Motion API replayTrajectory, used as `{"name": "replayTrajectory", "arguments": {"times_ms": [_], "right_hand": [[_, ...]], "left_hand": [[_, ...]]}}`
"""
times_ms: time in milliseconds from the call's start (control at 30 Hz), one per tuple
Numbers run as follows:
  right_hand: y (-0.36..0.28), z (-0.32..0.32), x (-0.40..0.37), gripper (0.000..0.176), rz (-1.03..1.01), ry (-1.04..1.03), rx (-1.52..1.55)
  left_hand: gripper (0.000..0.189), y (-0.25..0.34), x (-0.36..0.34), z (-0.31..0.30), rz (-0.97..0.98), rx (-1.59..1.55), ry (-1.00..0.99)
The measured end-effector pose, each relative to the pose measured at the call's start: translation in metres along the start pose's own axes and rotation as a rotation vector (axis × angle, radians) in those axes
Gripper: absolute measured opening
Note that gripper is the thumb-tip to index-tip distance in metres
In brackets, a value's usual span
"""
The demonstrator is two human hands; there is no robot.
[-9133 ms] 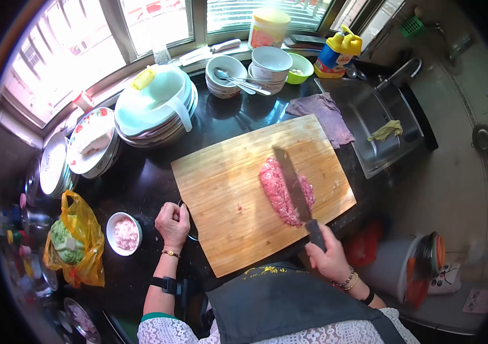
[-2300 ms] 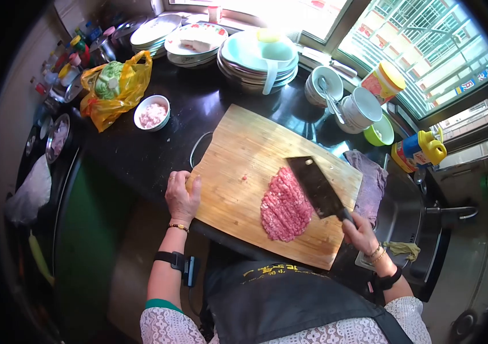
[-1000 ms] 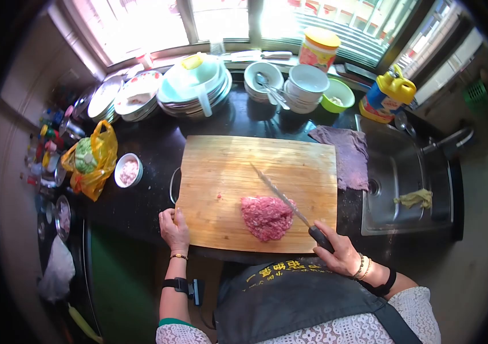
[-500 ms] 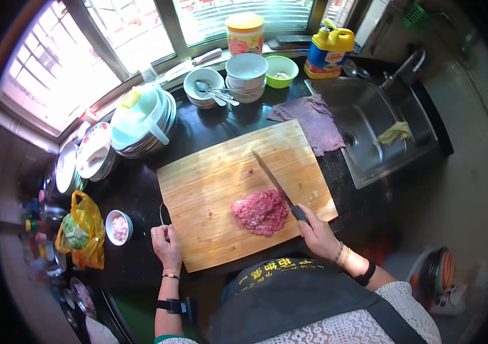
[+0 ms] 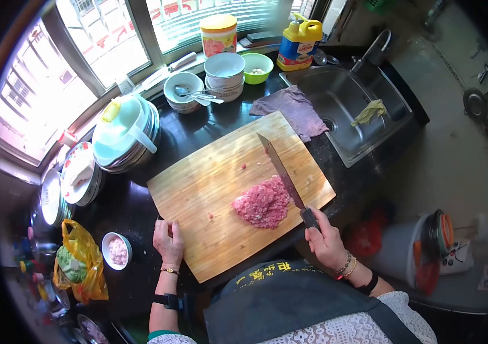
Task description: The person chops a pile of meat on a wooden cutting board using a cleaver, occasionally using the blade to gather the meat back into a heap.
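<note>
A mound of minced meat (image 5: 262, 203) lies on the wooden cutting board (image 5: 204, 172), with a few small scraps about it. My right hand (image 5: 327, 239) is closed round the black handle of a cleaver (image 5: 283, 172). Its dark blade slants up and away over the board, along the right side of the meat. At the board's left edge is my left hand (image 5: 168, 242), fingers curled and closed against that edge. Its fingertips are partly hidden.
Left of the board stand a small bowl of pale meat (image 5: 116, 251) and a yellow bag with cabbage (image 5: 78, 266). Stacked plates with a colander (image 5: 121, 135) and bowls (image 5: 225, 74) line the window side. A purple cloth (image 5: 290, 109) lies beside the sink (image 5: 341, 109).
The cleaver and my right hand have shifted to the right, so the blade has come away from the meat. My left hand stays at the board's edge. The whole view has turned slightly.
</note>
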State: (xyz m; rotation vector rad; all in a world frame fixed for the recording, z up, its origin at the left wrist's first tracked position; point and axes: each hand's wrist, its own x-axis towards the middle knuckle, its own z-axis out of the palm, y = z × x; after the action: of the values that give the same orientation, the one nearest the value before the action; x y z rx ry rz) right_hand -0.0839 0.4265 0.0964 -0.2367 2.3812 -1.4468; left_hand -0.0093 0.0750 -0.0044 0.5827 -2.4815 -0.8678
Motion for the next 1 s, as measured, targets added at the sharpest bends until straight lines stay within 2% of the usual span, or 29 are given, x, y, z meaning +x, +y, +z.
{"name": "replayTrajectory", "arguments": {"times_ms": [167, 300, 400, 533, 633, 733, 867, 967, 1000], "right_hand": [[0.015, 0.011, 0.001, 0.044, 0.164, -0.019, -0.035], [0.015, 0.012, -0.008, 0.043, 0.000, 0.077, -0.051], [0.027, 0.015, 0.001, 0.044, 0.207, 0.016, 0.051], [0.001, 0.014, -0.009, 0.046, 0.138, 0.077, 0.057], [0.013, 0.019, -0.007, 0.047, 0.135, 0.066, 0.092], [0.015, 0.014, -0.003, 0.048, 0.249, -0.001, 0.166], [-0.003, 0.016, -0.009, 0.047, 0.009, 0.103, 0.045], [0.013, 0.027, 0.000, 0.047, 0.206, 0.021, 0.085], [0.019, 0.026, 0.000, 0.047, 0.183, 0.008, 0.083]], "left_hand": [[0.019, -0.005, -0.004, 0.009, 0.047, -0.017, 0.071], [0.019, -0.008, -0.004, 0.007, 0.087, -0.052, 0.082], [0.020, -0.007, 0.000, 0.005, 0.101, -0.117, 0.070], [0.023, -0.013, 0.005, 0.003, 0.104, -0.110, 0.050], [0.024, -0.012, 0.007, 0.005, 0.126, -0.128, 0.065], [0.025, -0.013, 0.007, 0.004, 0.116, -0.123, 0.053], [0.025, -0.016, 0.006, 0.006, 0.125, -0.108, 0.074], [0.026, -0.015, 0.005, 0.007, 0.113, -0.122, 0.070], [0.026, -0.015, 0.005, 0.006, 0.109, -0.125, 0.069]]}}
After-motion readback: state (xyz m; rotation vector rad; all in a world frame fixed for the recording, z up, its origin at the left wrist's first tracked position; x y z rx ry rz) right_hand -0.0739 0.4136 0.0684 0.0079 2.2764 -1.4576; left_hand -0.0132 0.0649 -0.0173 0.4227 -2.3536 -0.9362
